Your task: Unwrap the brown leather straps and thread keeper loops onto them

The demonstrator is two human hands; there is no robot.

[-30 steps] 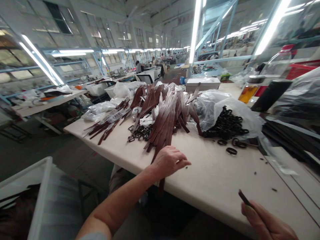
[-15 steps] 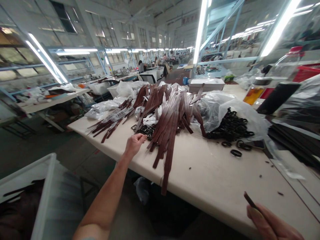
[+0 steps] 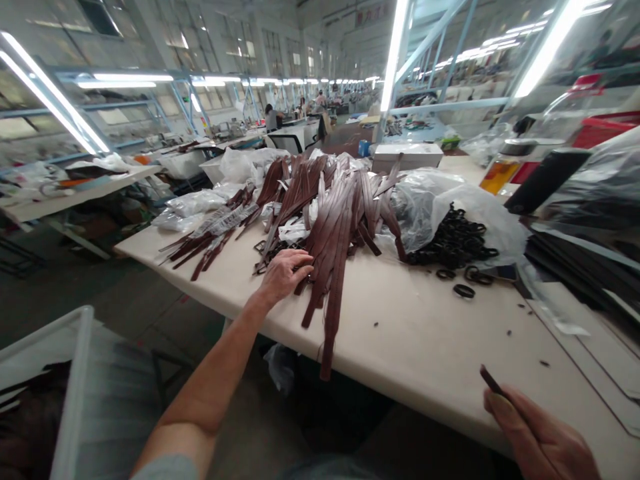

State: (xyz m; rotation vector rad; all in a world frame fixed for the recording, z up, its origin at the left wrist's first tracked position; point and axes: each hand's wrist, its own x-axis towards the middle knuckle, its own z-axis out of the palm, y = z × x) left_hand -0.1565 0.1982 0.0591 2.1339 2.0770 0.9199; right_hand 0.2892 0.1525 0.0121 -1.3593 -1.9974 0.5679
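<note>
straps (image 3: 334, 267): brown | strip (image 3: 491, 380): dark brown | rings (image 3: 464, 291): black | tabletop (image 3: 425, 320): cream | basket (image 3: 606, 131): red

A light-grey sleeve (image 3: 169, 467) ends above the bare left forearm (image 3: 213, 377). The left hand (image 3: 284, 275) and right hand (image 3: 543, 430) are bare.

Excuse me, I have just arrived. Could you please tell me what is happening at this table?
A person is working with both hands. The left hand is over the table, beside a heap of brown straps and some black buckle-like pieces; whether it grips anything is unclear. The right hand holds a dark strip between its fingers, near the table's edge. Farther back, black rings lie heaped at a clear plastic bag.
</note>
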